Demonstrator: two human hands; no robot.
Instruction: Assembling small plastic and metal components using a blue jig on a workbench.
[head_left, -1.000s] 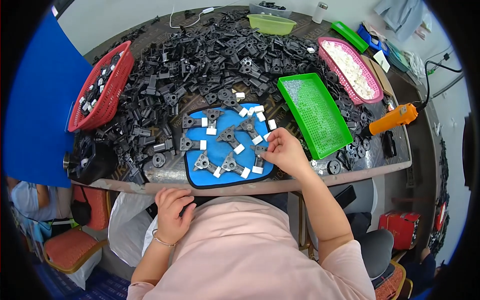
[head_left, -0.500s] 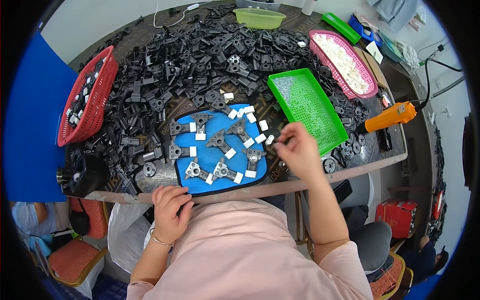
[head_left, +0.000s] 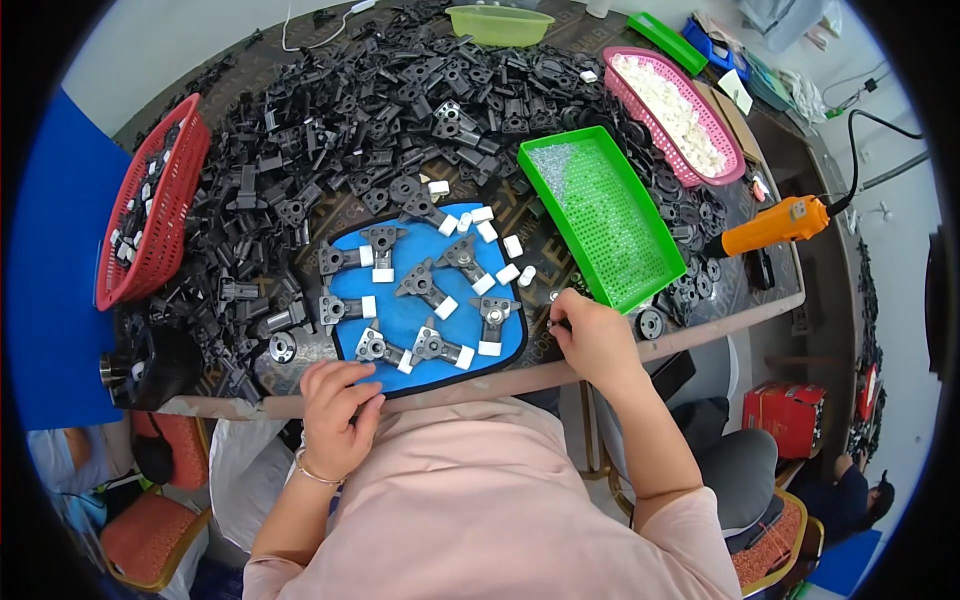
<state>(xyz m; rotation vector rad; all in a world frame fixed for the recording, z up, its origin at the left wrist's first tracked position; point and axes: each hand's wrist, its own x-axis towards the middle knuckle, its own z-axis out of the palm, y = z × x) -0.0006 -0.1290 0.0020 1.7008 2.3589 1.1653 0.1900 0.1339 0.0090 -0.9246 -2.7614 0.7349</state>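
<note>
My left hand (head_left: 338,412) rests at the table's front edge, fingers loosely bent and apart, touching near the lower left corner of a blue mat (head_left: 395,312). Several black plastic brackets (head_left: 493,315) lie on the mat, each with a white block on one end. Loose white blocks (head_left: 513,245) and a small white cylinder (head_left: 527,275) sit along its right side. My right hand (head_left: 600,342) is low over the table between the mat and a green perforated tray (head_left: 565,235). Its thumb and fingertips pinch together; anything between them is too small to make out.
A large heap of black plastic parts (head_left: 400,105) covers the far table. A red basket (head_left: 172,220) stands left, a pink basket (head_left: 736,165) of white pieces back right. An orange power screwdriver (head_left: 775,226) is at right. Black ring discs (head_left: 650,323) lie beside the tray.
My right hand has come down and nearer, from above the white cylinder to the tabletop beside the tray, its fingers closing. My left hand stays at the edge. The view has shifted slightly.
</note>
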